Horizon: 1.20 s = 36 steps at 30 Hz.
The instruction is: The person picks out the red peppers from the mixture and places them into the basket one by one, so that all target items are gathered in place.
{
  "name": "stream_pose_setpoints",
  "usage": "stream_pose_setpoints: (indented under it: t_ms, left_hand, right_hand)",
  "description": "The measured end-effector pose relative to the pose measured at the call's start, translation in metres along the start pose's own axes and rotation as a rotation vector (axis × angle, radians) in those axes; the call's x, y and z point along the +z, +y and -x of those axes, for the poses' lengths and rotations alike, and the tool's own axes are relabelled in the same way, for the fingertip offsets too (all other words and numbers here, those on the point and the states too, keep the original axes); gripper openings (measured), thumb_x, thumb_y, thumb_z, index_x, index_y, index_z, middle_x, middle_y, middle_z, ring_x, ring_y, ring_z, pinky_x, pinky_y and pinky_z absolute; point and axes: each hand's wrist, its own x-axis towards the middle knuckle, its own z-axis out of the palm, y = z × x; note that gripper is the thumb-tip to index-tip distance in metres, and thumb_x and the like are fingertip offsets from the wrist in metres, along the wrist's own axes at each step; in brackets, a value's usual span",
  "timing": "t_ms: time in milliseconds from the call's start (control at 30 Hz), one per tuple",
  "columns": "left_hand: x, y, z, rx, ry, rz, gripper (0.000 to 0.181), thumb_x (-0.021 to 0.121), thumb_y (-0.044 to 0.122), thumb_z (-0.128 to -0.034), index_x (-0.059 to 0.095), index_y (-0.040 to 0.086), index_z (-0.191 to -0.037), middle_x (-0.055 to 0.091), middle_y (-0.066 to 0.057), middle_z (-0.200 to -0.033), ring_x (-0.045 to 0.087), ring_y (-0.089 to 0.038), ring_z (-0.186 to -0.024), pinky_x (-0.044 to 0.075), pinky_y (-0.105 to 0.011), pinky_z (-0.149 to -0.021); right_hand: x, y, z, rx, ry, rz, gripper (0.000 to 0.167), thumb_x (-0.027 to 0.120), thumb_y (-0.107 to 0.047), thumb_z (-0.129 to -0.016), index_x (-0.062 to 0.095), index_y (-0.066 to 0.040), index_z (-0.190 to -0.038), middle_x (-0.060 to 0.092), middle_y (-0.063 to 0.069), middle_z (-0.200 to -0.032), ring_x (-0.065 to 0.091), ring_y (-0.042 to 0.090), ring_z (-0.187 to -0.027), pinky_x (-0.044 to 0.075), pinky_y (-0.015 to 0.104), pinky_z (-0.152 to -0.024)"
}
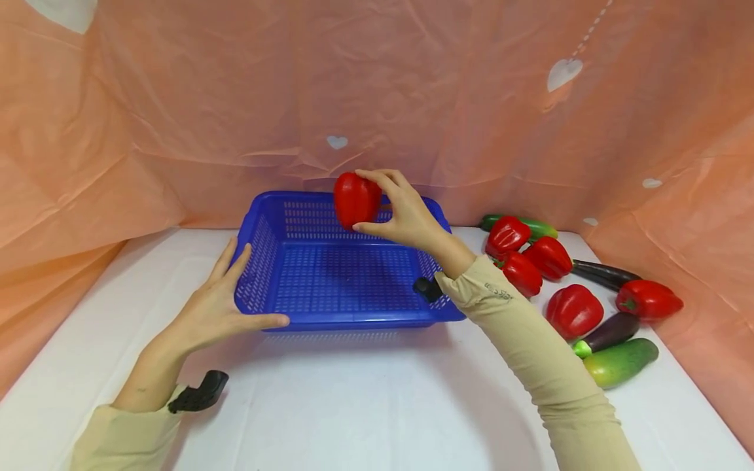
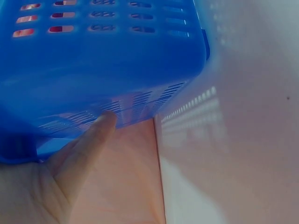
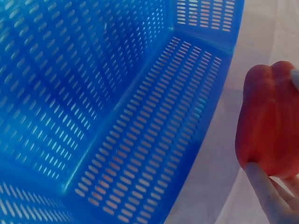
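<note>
On the left of my head view, the left hand (image 1: 220,311) lies at the near left corner of the blue basket (image 1: 353,320), its fingers wide apart and fairly straight: the thumb along the front rim, the others against the left side.

Next comes the red pepper (image 1: 353,199), held up off the white table (image 1: 353,405) and showing against the basket's far wall; I can't judge its height over the rim. The right hand (image 1: 406,212) pinches it from the right, thumb at the lower end, fingers at the top. What matters most to me: the pepper sits just left of that palm, long axis roughly upright, with the basket floor below it and nearer me. The left hand is well apart from it.

Farther right on the table, I see five more peppers (image 1: 574,311) among two dark eggplants (image 1: 615,330), a cucumber (image 1: 542,229) and a green-and-yellow vegetable (image 1: 624,363).
</note>
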Motion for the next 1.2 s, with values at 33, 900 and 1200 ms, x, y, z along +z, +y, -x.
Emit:
stream_pose_setpoints:
  t_ms: [33,900,1200]
  left_hand:
    - [0.000,0.000,0.000,0.003,0.002,0.001,0.129,0.080,0.058,-0.0670,-0.002,0.009,-0.154,-0.019,-0.003,-0.160,0.023,-0.060,-0.134,0.030,-0.072,-0.099]
    - [0.007,0.010,0.001,0.022,0.009,0.001,0.129,0.080,0.059,-0.0661,0.002,0.005,-0.154,-0.015,-0.007,-0.161,0.024,-0.058,-0.135,0.031,-0.070,-0.101]
    - [0.009,0.013,0.000,0.025,0.006,0.005,0.130,0.079,0.060,-0.0656,0.001,0.007,-0.154,-0.015,-0.005,-0.161,0.027,-0.057,-0.134,0.032,-0.069,-0.101]
  right_hand:
    - [0.002,0.000,-0.001,-0.004,-0.005,0.001,0.077,0.084,-0.021,-0.073,0.047,-0.009,-0.140,0.045,0.017,-0.135,0.052,0.027,-0.118,0.057,0.038,-0.085]
    - [0.049,-0.002,-0.027,0.083,-0.171,0.087,0.078,0.082,-0.030,-0.074,0.045,-0.015,-0.141,0.045,0.017,-0.133,0.050,0.030,-0.121,0.047,0.042,-0.101]
    - [0.062,-0.001,-0.030,0.125,-0.280,0.113,0.078,0.083,-0.028,-0.074,0.043,-0.013,-0.139,0.045,0.020,-0.130,0.052,0.033,-0.117,0.049,0.045,-0.098]
